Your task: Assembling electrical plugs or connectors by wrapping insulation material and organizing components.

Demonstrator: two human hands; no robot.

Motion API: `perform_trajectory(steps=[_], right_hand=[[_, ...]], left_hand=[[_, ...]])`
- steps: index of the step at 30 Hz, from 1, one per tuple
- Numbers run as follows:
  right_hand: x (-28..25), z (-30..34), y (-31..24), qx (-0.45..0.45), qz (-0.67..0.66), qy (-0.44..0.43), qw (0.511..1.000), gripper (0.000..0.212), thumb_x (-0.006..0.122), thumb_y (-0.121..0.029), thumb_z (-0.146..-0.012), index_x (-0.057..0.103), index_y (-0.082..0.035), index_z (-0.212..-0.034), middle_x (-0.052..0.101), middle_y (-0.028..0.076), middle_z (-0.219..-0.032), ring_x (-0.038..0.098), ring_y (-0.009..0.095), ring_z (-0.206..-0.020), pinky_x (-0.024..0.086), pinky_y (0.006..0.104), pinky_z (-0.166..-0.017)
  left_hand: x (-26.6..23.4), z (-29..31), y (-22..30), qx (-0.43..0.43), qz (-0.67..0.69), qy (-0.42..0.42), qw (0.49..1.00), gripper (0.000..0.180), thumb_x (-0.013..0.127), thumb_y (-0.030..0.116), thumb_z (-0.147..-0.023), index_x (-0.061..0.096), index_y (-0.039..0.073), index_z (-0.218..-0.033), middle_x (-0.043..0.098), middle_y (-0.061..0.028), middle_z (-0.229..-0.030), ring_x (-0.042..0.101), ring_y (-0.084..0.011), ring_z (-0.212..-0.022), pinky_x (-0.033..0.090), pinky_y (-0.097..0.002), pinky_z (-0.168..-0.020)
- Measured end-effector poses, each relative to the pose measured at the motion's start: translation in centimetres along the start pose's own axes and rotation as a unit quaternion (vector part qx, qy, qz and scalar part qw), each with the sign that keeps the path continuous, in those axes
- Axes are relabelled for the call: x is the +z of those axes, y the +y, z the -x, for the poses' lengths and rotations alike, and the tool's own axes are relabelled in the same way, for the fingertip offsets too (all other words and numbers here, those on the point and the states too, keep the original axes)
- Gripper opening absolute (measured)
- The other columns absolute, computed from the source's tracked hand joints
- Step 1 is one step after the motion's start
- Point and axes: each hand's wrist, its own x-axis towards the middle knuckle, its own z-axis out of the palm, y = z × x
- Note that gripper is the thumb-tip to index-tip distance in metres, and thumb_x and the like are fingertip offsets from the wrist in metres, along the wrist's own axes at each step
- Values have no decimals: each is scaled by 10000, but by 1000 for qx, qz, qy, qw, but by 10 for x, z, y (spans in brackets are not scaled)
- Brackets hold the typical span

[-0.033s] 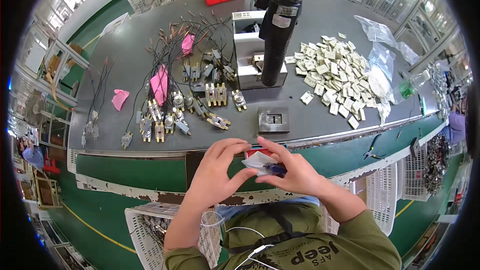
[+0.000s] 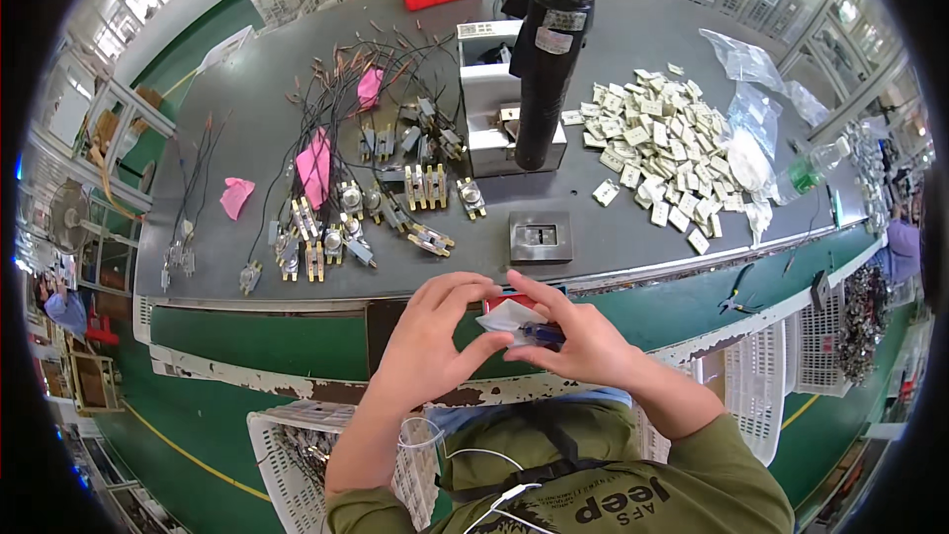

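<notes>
My left hand (image 2: 432, 331) and my right hand (image 2: 583, 334) come together at the front edge of the table. Between them is a small whitish, folded-looking piece (image 2: 508, 315); I cannot make out its kind. My left thumb tip pinches its near corner, the left fingers curling above. A dark blue object (image 2: 544, 334), perhaps a handle, lies between my right thumb and fingers, against the white piece and partly hidden. Just behind the fingertips shows part of a red item (image 2: 507, 301). Beyond them, a grey metal block fixture (image 2: 541, 236) with a rectangular recess sits on the table.
A black cylindrical tool (image 2: 550, 69) hangs over a white machine (image 2: 491, 89). To the left lie several wired switch-like parts (image 2: 351, 200) and pink scraps (image 2: 236, 197); a pile of cream-coloured blocks (image 2: 662, 138) is right, near a plastic bottle (image 2: 816, 170). Pliers (image 2: 737, 295) rest on the green ledge.
</notes>
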Motion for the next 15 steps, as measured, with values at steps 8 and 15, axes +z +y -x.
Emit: perform_trajectory(steps=[8,15], right_hand=[[-8,2,8,-9,-52,19,998,771,745,-103,-765,320,-92,-1408,671,104,-849,653,170,-760,508,287,-696],[-12,9,31,29,-187,104,976,343,573,-129,-901,507,-27,-1221,671,71,-817,640,123,-688,500,263,-667]], left_hand=[[-3,-11,-7,-25,111,11,993,70,655,49,-805,651,21,-869,633,-85,-897,589,-216,-841,460,-308,-745],[-22,-16,4,10,62,56,996,69,637,33,-821,654,6,-883,616,-89,-831,588,-194,-756,458,-279,-677]])
